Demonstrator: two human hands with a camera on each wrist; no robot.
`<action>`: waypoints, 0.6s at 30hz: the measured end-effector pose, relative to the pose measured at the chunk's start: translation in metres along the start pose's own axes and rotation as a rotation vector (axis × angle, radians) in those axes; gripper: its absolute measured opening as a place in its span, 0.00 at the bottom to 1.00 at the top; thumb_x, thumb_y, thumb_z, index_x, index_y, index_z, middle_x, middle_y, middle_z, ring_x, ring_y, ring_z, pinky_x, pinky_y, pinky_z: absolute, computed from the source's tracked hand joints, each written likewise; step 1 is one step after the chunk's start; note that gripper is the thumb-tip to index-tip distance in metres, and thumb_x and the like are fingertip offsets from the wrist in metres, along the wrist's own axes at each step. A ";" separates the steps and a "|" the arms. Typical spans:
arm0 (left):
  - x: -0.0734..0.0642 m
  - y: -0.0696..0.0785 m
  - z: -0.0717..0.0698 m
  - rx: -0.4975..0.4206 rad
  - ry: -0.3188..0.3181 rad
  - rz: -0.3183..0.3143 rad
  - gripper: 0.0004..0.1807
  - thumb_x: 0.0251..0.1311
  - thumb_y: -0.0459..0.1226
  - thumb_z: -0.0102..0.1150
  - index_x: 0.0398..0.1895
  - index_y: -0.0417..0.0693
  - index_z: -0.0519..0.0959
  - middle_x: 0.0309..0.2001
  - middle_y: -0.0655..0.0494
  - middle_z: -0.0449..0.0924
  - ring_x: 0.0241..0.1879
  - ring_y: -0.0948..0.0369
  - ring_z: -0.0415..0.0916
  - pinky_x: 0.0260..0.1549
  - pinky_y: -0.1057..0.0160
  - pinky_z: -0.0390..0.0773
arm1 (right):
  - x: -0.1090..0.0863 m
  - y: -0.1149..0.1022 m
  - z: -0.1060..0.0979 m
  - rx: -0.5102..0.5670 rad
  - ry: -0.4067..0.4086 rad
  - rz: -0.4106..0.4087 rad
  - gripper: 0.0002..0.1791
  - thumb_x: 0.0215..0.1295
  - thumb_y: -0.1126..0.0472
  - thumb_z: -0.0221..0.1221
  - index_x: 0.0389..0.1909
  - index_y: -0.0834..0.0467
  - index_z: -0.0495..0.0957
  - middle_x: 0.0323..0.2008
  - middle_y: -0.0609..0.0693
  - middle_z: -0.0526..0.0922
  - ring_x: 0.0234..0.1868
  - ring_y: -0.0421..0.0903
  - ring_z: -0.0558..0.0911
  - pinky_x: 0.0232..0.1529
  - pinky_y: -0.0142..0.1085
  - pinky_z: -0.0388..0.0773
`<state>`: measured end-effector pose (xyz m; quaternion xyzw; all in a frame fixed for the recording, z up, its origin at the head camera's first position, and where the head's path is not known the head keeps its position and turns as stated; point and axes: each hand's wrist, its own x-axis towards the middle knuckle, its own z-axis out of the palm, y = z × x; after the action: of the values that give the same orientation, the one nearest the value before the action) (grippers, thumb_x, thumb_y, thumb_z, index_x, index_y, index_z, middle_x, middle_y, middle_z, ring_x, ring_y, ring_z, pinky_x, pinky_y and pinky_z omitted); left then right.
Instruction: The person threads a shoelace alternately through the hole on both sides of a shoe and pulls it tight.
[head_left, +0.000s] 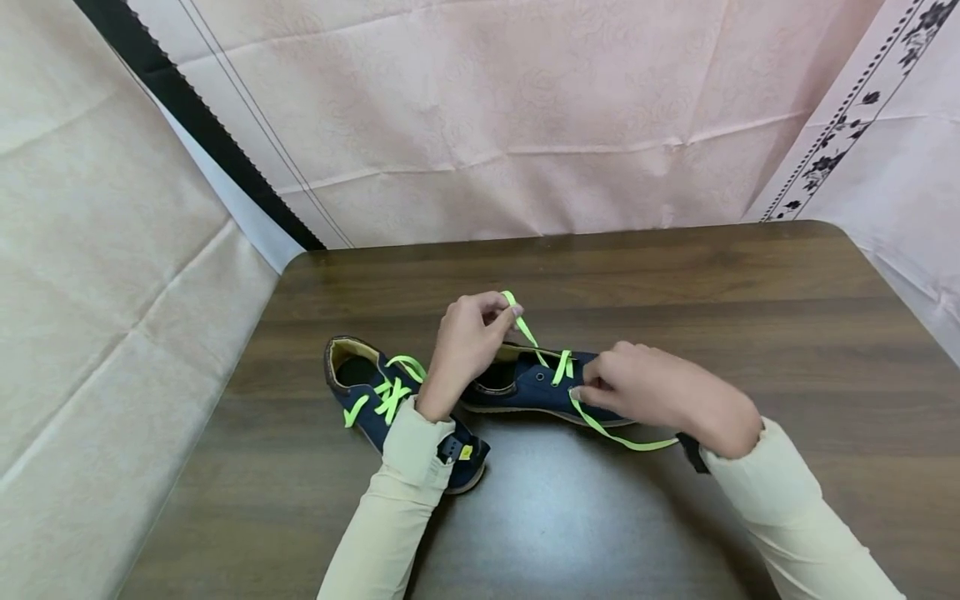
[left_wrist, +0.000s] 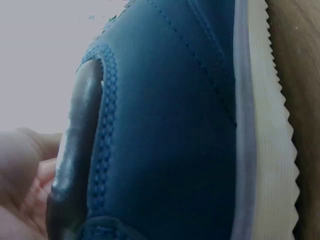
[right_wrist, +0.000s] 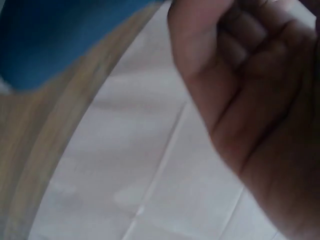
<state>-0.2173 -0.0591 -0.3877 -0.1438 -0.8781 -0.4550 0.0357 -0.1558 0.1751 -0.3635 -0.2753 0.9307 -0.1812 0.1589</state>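
Two navy shoes with neon-green laces are on the table. My left hand is over the heel end of the right-hand shoe. Its thumb and fingers pinch one green shoelace, raised from the eyelets. At the toe end, my right hand has curled fingers, the thumb pinching the lace where it leaves the near eyelets. From there a loose length trails toward the right wrist. The left-hand shoe, laced in crosses, lies angled partly behind my left forearm. A shoe's side fills the left wrist view.
The shoes lie on a dark brown wooden table. Pale patterned cloth hangs behind its far edge, and more cloth covers the left side. A dark strap circles the right wrist.
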 end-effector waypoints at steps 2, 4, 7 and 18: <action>0.000 -0.002 0.000 0.063 -0.003 -0.050 0.10 0.76 0.44 0.63 0.42 0.50 0.89 0.31 0.61 0.87 0.26 0.62 0.77 0.29 0.60 0.69 | -0.004 -0.011 0.010 -0.083 0.082 0.064 0.23 0.74 0.51 0.65 0.17 0.49 0.73 0.17 0.42 0.69 0.18 0.40 0.70 0.22 0.38 0.69; 0.000 -0.003 0.000 0.093 -0.012 -0.086 0.11 0.76 0.46 0.62 0.48 0.51 0.89 0.35 0.63 0.88 0.30 0.63 0.79 0.32 0.60 0.72 | -0.009 -0.023 0.023 -0.175 0.201 0.131 0.23 0.68 0.50 0.70 0.17 0.50 0.74 0.17 0.44 0.72 0.19 0.44 0.74 0.20 0.43 0.72; -0.001 -0.002 0.000 0.090 -0.030 -0.109 0.15 0.76 0.48 0.62 0.54 0.51 0.87 0.40 0.61 0.89 0.36 0.63 0.84 0.35 0.58 0.77 | -0.014 -0.035 0.045 -0.307 0.411 0.175 0.21 0.61 0.53 0.76 0.20 0.56 0.75 0.19 0.49 0.74 0.20 0.50 0.77 0.17 0.47 0.74; -0.004 0.008 -0.001 0.046 -0.024 -0.024 0.13 0.76 0.45 0.62 0.53 0.49 0.88 0.42 0.60 0.88 0.44 0.61 0.84 0.48 0.55 0.82 | -0.026 -0.030 0.064 -0.047 0.472 0.217 0.11 0.68 0.63 0.68 0.25 0.52 0.81 0.19 0.42 0.73 0.22 0.43 0.74 0.20 0.41 0.69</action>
<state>-0.2113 -0.0565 -0.3812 -0.1380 -0.8903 -0.4333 0.0232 -0.0965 0.1507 -0.4023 -0.1274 0.9701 -0.2005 -0.0505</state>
